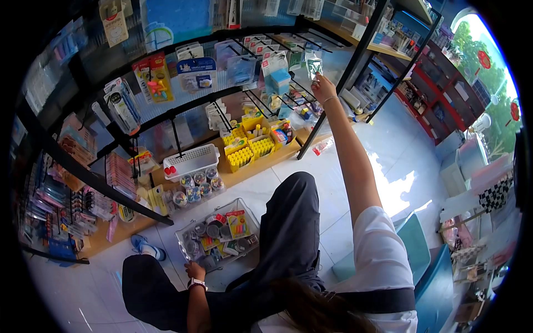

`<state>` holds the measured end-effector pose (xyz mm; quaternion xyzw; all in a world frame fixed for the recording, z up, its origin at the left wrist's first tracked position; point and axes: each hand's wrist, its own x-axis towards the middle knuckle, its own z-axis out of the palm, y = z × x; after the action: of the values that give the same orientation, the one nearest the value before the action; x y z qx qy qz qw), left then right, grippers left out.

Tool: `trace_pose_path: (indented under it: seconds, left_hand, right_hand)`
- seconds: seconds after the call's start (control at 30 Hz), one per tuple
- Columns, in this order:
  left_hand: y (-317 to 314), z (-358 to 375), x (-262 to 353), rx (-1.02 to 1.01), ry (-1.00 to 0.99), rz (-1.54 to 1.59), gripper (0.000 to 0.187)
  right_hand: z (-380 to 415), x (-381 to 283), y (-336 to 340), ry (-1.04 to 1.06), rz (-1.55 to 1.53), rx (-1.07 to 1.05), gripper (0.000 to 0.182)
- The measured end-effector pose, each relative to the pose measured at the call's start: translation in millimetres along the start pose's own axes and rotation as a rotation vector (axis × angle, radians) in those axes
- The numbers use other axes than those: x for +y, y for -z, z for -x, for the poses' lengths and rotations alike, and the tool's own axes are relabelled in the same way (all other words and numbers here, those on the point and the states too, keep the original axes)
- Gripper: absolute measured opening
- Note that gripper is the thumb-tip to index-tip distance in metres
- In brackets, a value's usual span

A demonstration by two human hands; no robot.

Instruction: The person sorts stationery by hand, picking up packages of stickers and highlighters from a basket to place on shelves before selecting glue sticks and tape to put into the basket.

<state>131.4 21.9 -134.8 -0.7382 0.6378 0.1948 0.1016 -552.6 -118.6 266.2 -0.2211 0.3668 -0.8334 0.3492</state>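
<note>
My right hand reaches out to the display rack, its fingers pinched on a small clear packet with a green and white card. The packet is level with the ends of the hanging hooks, beside a few similar green packets. Low by my knees, my left hand is closed on the near corner of a grey basket that stands on the floor. Inside the basket lie round clear tubs and a yellow-and-red pack of coloured sticks, among other small packaged goods.
Yellow boxes of glue-stick-like tubes and a white plastic basket stand on the low wooden shelf. Carded goods hang above. A black rack post rises beside my right forearm. Behind me at right is a teal bin.
</note>
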Motion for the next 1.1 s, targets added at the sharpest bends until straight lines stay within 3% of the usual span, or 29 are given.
trace_pose_path:
  seconds: [0.4, 0.47, 0.67, 0.87, 1.1]
  left_hand:
    - [3, 1, 0, -0.03, -0.043, 0.101, 0.038]
    - [-5, -4, -3, -0.012, -0.006, 0.186, 0.048]
    - [-20, -11, -13, 0.056, -0.032, 0.247, 0.057]
    - [-12, -6, -8, 0.08, -0.04, 0.248, 0.053]
    - [-14, -8, -9, 0.047, -0.021, 0.217, 0.052]
  right_hand:
    - [-12, -12, -4, 0.049, 0.028, 0.085, 0.007]
    - [-6, -11, -3, 0.021, 0.009, 0.108, 0.007]
    - [-7, -11, 4, -0.026, -0.044, 0.118, 0.009]
    - [-4, -18, -2, -0.02, 0.0, 0.049, 0.011]
    - [-10, -20, 3, -0.086, -0.089, 0.126, 0.012]
